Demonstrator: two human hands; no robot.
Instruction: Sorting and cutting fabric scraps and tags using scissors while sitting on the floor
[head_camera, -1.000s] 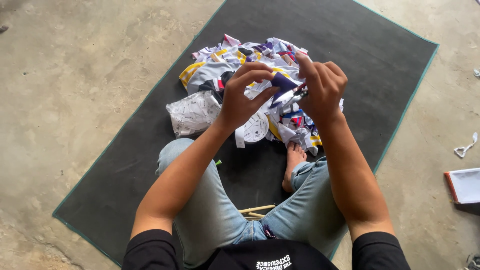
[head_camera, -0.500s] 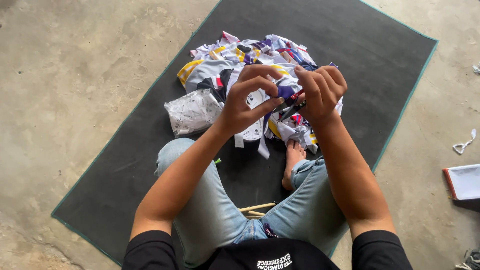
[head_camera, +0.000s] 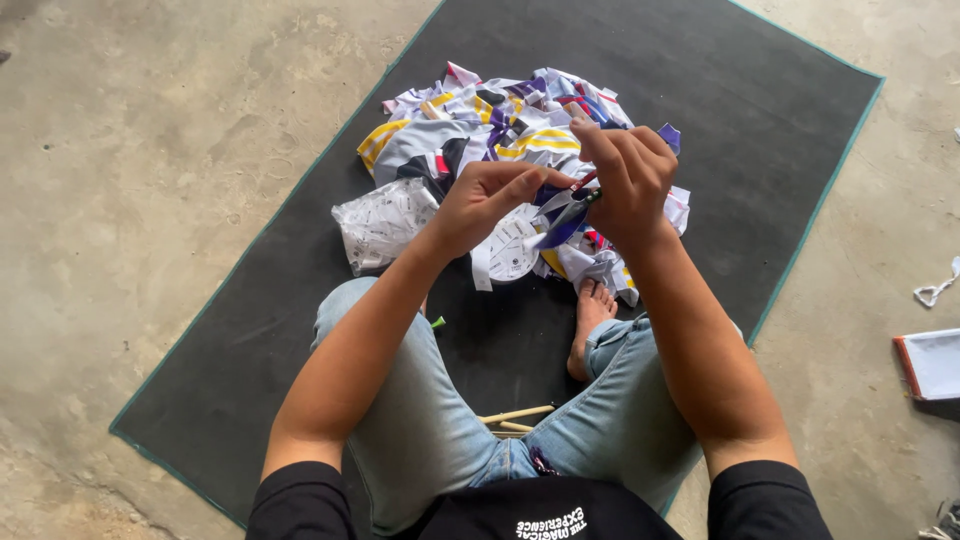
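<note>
I sit cross-legged on a dark mat (head_camera: 300, 250). Both hands are raised over a pile of torn printed wrappers and paper scraps (head_camera: 480, 130), white with yellow, purple and blue stripes. My left hand (head_camera: 490, 200) pinches a small purple and white scrap (head_camera: 556, 222) between thumb and fingers. My right hand (head_camera: 625, 180) grips the other end of the same scrap, fingers curled down over it. The two hands almost touch. A crumpled clear plastic bag (head_camera: 380, 222) lies at the pile's left edge.
Bare concrete floor (head_camera: 130, 150) surrounds the mat. Thin wooden sticks (head_camera: 515, 415) lie between my legs. My bare foot (head_camera: 590, 325) rests by the pile. A white tray with a red edge (head_camera: 930, 362) and a white scrap (head_camera: 938, 287) lie on the right.
Both hands have dropped slightly and drawn closer together, working the purple scrap between the fingertips. The pile and the rest stay where they were.
</note>
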